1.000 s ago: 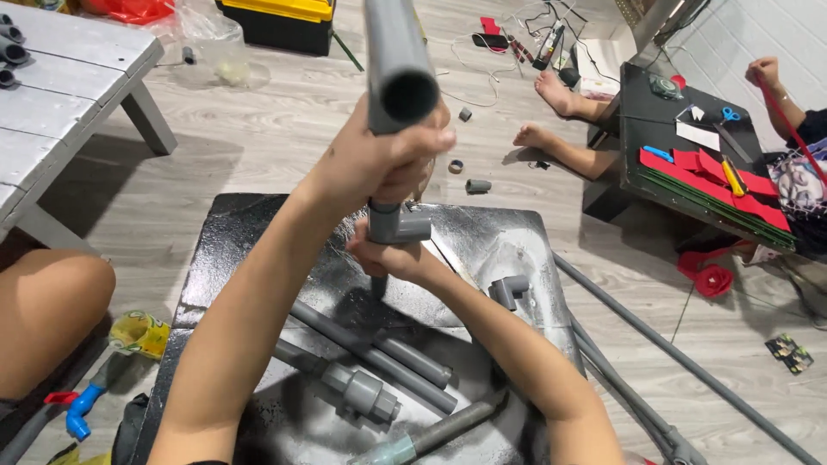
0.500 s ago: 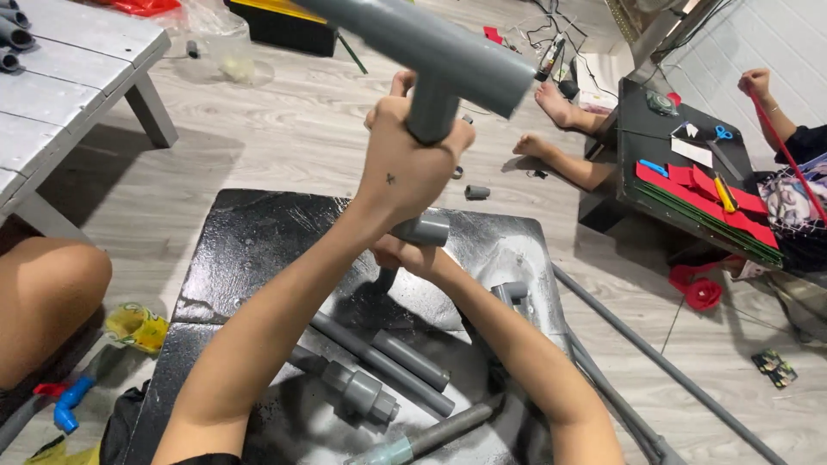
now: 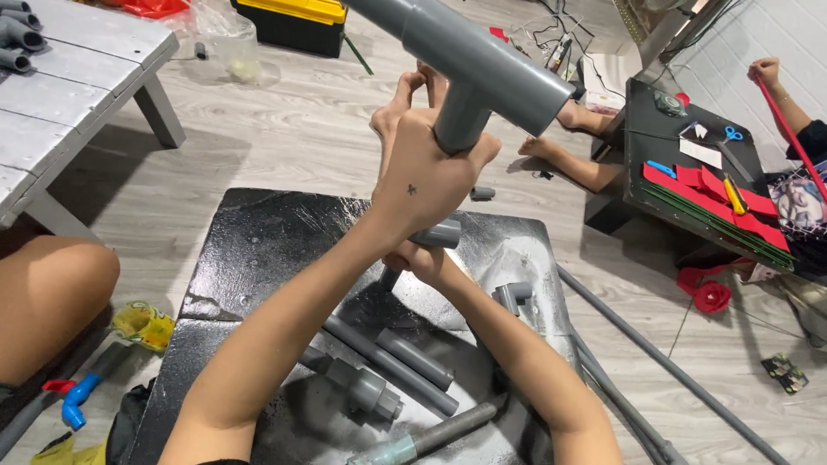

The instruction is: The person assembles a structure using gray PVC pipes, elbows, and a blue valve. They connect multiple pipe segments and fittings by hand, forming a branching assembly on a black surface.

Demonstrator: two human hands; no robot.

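Two hands grip my grey tee-fitted pipe [image 3: 469,65]: left hand [image 3: 422,176] wraps its upright stem, right hand [image 3: 422,258] clamps the lower fitting [image 3: 439,232] above the black mat [image 3: 258,250].

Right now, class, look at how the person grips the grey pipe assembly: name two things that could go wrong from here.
1. The left hand holds only the stem under the grey tee fitting, while the right hand grips the lower coupling; the top-heavy piece might twist or slip loose.
2. Loose pipes and an elbow fitting lie on the black mat right below; a dropped piece could hit or scatter them.
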